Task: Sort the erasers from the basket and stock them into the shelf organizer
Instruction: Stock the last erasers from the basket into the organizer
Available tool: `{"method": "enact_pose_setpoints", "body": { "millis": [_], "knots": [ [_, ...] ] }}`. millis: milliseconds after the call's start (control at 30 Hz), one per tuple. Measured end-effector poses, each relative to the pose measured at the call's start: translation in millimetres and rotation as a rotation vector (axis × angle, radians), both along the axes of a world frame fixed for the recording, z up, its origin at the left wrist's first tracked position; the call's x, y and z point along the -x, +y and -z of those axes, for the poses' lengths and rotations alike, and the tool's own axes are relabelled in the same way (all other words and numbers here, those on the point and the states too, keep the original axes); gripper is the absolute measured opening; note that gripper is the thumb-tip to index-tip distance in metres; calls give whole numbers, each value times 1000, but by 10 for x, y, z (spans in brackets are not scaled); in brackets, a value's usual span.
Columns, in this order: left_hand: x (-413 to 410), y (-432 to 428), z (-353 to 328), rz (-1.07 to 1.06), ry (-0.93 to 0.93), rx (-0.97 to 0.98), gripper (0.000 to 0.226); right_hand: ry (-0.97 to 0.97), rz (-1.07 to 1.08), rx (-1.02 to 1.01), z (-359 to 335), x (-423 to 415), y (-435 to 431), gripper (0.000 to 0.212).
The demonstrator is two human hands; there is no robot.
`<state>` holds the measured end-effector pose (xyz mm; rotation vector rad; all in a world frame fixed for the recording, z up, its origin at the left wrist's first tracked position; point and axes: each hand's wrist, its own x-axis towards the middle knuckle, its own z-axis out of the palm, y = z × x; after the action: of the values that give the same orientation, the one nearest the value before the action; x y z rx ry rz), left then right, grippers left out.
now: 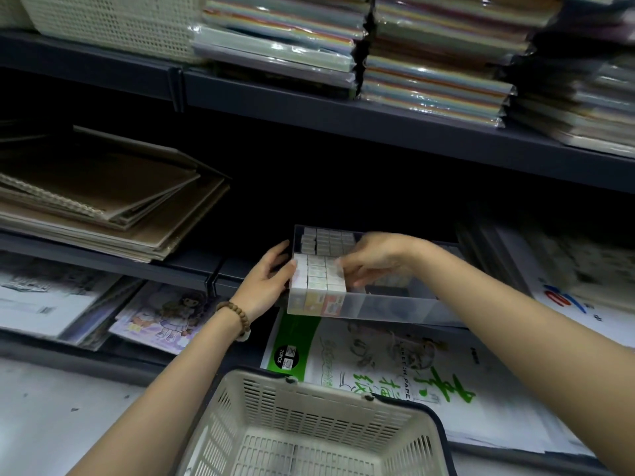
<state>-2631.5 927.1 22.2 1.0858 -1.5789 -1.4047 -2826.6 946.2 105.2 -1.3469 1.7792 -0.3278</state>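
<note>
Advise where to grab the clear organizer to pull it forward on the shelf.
Probably the clear organizer by the right half of its front rim, coming from the front and above: that compartment looks open, so a hand can hook over. The erasers pack the left compartment to the rim, and the left hand rests on that side wall.

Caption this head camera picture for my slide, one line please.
Left hand steadies the clear organizer while the right hand fits boxed erasers into its front compartment, basket below.

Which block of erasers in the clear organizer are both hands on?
The near block of white-sleeved erasers, between left hand and right hand; the far block lies behind, in shadow.
</note>
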Motion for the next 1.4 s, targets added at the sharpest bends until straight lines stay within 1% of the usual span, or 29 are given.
{"method": "enact_pose_setpoints", "body": {
  "millis": [100,200,267,300,367,433,567,633,700,767,833,900,1033,1133,1167,1267,1333,1400],
  "knots": [
    [-11,-192,-91,-15,-144,85,44,-72,88,213,-63,147,-28,32],
    [60,-359,-118,-4,-198,36,48,-8,128,434,-50,263,6,32],
    [144,-458,-116,-4,-229,16,49,-45,176,504,36,324,132,30],
    [193,-494,-113,-17,-201,-12,49,-72,195,531,99,361,224,25],
    [285,-541,-76,-48,-132,-87,51,-158,253,551,238,436,449,14],
    [342,-552,-13,-63,-134,-113,51,-256,325,537,337,483,677,8],
    [333,-559,102,-99,-158,-79,48,-388,440,538,434,464,982,16],
    [315,-537,123,-106,-169,-46,44,-455,468,477,478,412,1062,17],
    [292,-470,121,-118,-173,-18,42,-512,478,389,513,322,1112,24],
    [256,-382,121,-139,-176,-6,43,-481,481,398,548,251,1131,39],
    [200,-277,129,-165,-182,13,44,-429,461,411,570,185,1159,59],
    [141,-145,132,-194,-177,50,44,-380,428,415,592,138,1183,72],
    [36,112,168,-283,-193,73,41,-355,390,438,608,107,1196,96],
    [18,304,229,-356,-249,70,56,-389,342,429,628,98,1189,119],
    [35,394,229,-370,-255,68,57,-417,313,424,633,81,1183,122],
    [124,678,185,-384,-245,44,50,-474,262,432,611,38,1138,125],
    [152,829,183,-336,-248,60,50,-480,262,448,605,78,1091,120],
    [127,929,169,-238,-228,65,48,-494,292,470,624,140,1090,114]
  ]
}}
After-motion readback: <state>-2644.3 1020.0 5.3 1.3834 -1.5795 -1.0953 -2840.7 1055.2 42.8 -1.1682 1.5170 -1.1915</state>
